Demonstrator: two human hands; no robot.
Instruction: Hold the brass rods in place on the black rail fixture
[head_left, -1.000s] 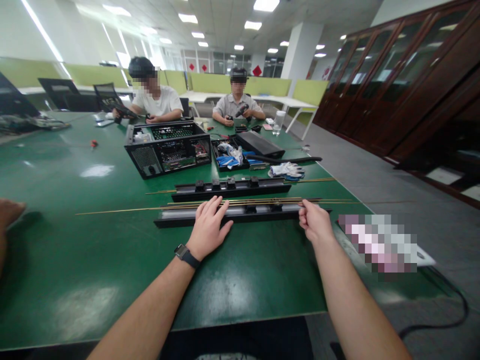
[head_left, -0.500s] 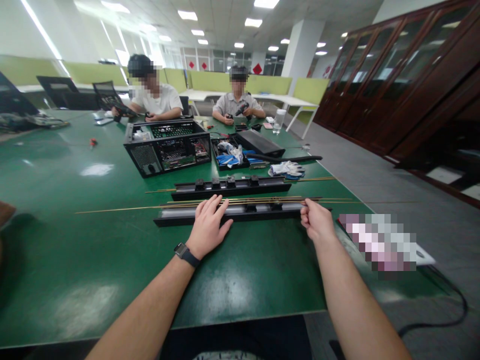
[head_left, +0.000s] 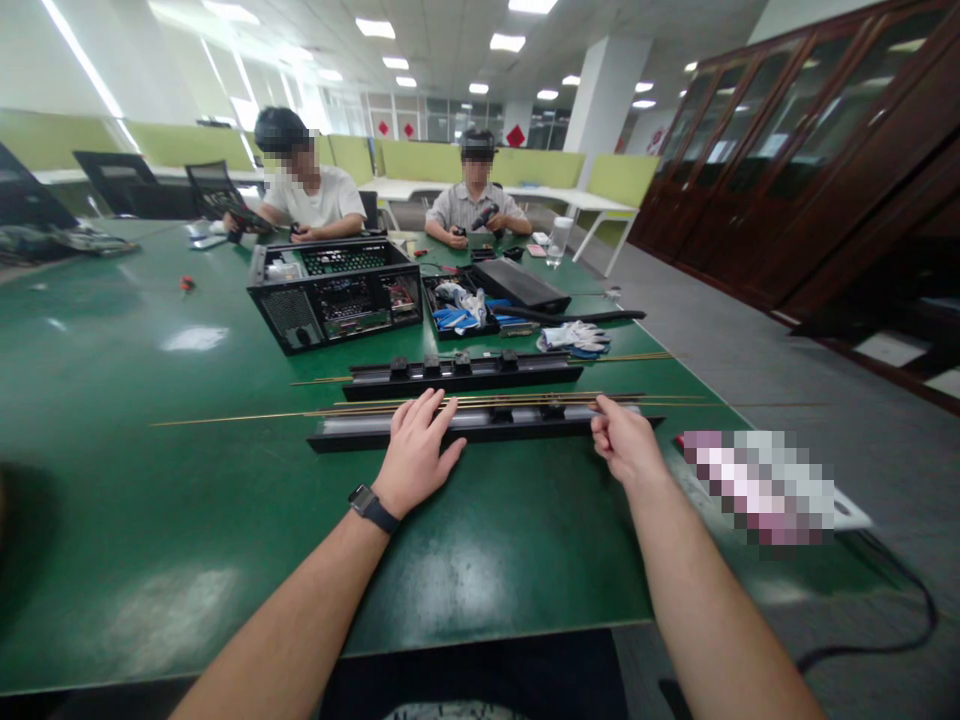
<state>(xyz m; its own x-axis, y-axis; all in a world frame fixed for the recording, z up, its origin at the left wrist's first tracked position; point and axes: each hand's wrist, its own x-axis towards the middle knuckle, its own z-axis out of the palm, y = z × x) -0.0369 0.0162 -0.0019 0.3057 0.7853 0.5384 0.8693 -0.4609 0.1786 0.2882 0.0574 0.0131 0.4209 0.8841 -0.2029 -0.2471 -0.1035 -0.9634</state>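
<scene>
Across the near black rail (head_left: 517, 430), which has a pale channel and small black blocks, lie several long, thin brass rods (head_left: 517, 400). My left hand (head_left: 420, 440), a watch (head_left: 373, 507) on its wrist, rests on the rail and rods, fingers spread and pointing away from me. Toward the rail's right end, my right hand (head_left: 624, 440) is closed, thumb and forefinger pinching a thin brass rod; the fingertips partly hide it. Behind them is a second black rail (head_left: 540, 377) with several black blocks and more brass rods beside it.
Farther back on the green table (head_left: 180, 520) stand an open computer case (head_left: 337, 300), a black tray (head_left: 491, 325) with gloves, and another glove pile (head_left: 574, 338). A blurred-out item (head_left: 757, 485) lies at the right edge. Two people sit across the table.
My right hand has slid slightly left along the rail, and one rod's right end has shifted left with it. My left hand stays in place.
</scene>
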